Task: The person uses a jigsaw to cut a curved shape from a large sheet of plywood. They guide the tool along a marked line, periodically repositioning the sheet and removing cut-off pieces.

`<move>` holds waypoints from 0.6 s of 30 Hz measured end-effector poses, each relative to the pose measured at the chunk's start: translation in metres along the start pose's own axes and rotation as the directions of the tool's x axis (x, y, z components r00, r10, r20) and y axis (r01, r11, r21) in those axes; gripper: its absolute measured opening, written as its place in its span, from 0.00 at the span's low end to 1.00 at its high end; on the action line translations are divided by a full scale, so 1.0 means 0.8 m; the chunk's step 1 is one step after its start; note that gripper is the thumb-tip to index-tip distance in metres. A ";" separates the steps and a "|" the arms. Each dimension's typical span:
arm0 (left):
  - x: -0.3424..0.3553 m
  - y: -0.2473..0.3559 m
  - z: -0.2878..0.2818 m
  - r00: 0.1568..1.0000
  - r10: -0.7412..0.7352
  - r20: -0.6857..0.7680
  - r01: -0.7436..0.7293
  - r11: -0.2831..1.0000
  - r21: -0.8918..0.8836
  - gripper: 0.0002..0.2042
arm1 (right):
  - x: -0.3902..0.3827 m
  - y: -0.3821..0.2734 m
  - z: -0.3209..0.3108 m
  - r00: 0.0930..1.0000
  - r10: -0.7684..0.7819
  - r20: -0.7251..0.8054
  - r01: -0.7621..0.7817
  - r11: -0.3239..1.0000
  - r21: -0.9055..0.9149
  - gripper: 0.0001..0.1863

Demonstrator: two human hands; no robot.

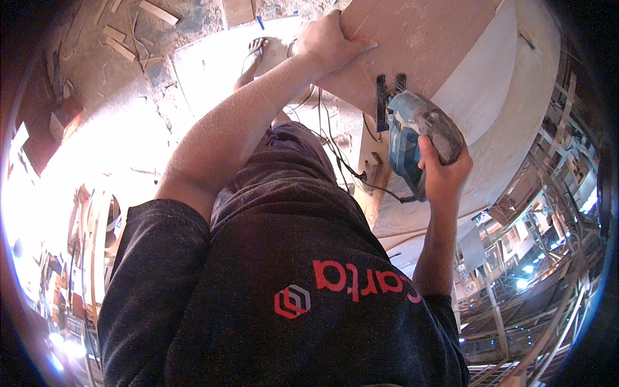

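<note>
My right hand (446, 173) is wrapped round the dark, dusty handle of a blue-green jigsaw (407, 126). The jigsaw's black base plate lies at the near edge of a brown plywood sheet (419, 45); the blade itself is hard to make out. My left hand (325, 45) grips the sheet's left edge, its thumb stretched over the top face and its other fingers partly hidden. From the back of the jigsaw a black cord (385, 191) runs off toward my legs. Fine dust covers my left forearm.
Beneath the plywood, a large pale board (493, 122) extends to the right. Wood offcuts (119, 39) lie on the dusty floor at the upper left, near my sandalled foot (255, 53). Dark cords (325, 122) hang beside my legs. Strong glare washes out the left side.
</note>
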State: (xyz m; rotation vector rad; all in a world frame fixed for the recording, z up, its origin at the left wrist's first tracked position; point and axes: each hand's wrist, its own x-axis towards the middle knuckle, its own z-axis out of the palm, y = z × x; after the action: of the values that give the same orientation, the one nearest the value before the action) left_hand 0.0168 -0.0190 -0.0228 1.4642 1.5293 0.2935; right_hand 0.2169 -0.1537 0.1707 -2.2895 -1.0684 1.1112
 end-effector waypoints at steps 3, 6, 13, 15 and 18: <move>0.003 0.002 -0.001 1.000 -0.001 0.009 0.001 1.000 -0.006 0.42 | 0.000 -0.003 0.001 1.000 0.018 -0.015 -0.018 1.000 0.026 0.28; 0.004 0.003 0.000 1.000 0.017 -0.016 -0.017 1.000 -0.024 0.42 | 0.002 -0.005 0.002 1.000 0.005 -0.023 -0.004 1.000 0.028 0.29; 0.010 -0.001 0.002 0.999 0.025 -0.029 -0.026 0.999 -0.019 0.42 | 0.011 0.001 0.005 0.999 -0.002 -0.034 0.002 1.000 0.010 0.29; 0.009 -0.001 0.002 0.999 0.023 -0.024 -0.023 1.000 -0.017 0.43 | 0.010 -0.002 0.005 0.999 0.005 -0.033 -0.006 1.000 -0.006 0.28; 0.007 -0.001 0.000 0.999 0.018 -0.032 -0.018 1.000 -0.005 0.43 | 0.011 -0.007 0.006 0.999 -0.013 -0.033 0.013 1.000 -0.012 0.28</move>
State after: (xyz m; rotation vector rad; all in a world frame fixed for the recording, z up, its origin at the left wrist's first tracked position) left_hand 0.0175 -0.0142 -0.0261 1.4765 1.5406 0.3330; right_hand 0.2140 -0.1432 0.1666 -2.2990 -1.0787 1.0612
